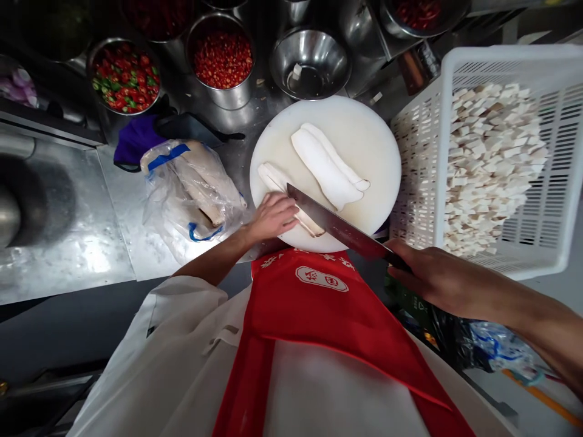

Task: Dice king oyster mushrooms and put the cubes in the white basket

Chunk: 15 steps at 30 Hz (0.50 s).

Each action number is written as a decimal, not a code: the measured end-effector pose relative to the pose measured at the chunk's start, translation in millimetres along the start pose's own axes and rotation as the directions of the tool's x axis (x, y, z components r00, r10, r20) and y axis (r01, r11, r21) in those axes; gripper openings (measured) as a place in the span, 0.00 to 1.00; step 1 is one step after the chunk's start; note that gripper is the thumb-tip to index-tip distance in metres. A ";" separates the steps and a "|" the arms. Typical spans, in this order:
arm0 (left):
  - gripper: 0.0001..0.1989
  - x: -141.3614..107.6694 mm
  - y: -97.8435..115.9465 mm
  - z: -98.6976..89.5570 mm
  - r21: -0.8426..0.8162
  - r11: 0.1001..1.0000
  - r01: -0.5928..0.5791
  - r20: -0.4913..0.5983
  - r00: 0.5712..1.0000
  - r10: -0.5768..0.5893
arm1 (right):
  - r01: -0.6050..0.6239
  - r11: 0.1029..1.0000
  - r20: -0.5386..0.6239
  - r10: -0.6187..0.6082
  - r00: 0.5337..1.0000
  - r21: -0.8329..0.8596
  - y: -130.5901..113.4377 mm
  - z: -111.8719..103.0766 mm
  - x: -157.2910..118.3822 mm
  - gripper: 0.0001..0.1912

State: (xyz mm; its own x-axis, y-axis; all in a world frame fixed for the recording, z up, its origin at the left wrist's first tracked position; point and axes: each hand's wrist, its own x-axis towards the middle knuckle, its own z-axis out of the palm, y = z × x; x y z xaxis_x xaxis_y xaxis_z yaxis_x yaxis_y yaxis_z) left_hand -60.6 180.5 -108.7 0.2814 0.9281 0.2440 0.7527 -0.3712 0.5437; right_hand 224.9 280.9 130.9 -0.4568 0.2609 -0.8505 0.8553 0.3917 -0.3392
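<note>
On a round white cutting board (pixel 382 164), my left hand (pixel 274 215) presses a king oyster mushroom (pixel 310 224) down with bent fingers. My right hand (pixel 421 273) is closed around the handle of a cleaver (pixel 341 227). Its long blade slants across the mushroom, with the far tip close to my left fingertips. Whether the edge is in the mushroom cannot be made out. Beyond the blade lie long white mushroom slices (pixel 325 164), side by side on the board. A clear plastic bag (pixel 195 188) with whole mushrooms rests on the steel counter, left of the board.
A white slotted basket (pixel 449 152) with many mushroom pieces (pixel 492 164) stands at the right. Behind the board is a steel bowl (pixel 314 60) with a small white scrap. Steel containers of chopped red chillies (pixel 223 59) and mixed red and green chillies (pixel 126 79) stand back left.
</note>
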 end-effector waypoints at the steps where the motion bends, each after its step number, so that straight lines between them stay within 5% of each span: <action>1: 0.12 -0.5 5.9 3.3 -0.006 0.999 -0.035 0.018 0.999 0.035 | 0.011 1.000 -0.006 -0.011 1.000 0.006 1.3 1.4 1.4 0.14; 6: 0.13 -1.0 18.6 15.5 0.023 0.997 -0.076 0.013 0.997 0.076 | 0.064 0.995 0.009 -0.065 0.998 0.082 15.3 17.4 -2.6 0.14; 9: 0.15 0.5 16.1 15.9 0.027 0.997 -0.073 0.016 0.997 0.072 | -0.003 0.998 -0.006 0.003 1.000 0.065 31.8 31.0 -20.2 0.12; 15: 0.16 -3.2 15.4 5.4 0.139 0.987 -0.083 0.040 0.996 0.079 | -0.049 0.996 -0.159 0.061 0.985 0.079 92.9 56.9 -69.7 0.12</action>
State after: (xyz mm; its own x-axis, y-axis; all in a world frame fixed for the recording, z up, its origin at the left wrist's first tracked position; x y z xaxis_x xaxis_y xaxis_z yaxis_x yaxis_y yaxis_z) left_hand -46.7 172.0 -105.4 0.3631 0.8965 0.2539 0.8021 -0.4394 0.4045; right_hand 350.1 248.9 135.8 -0.4368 0.4217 -0.7946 0.8933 0.3078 -0.3277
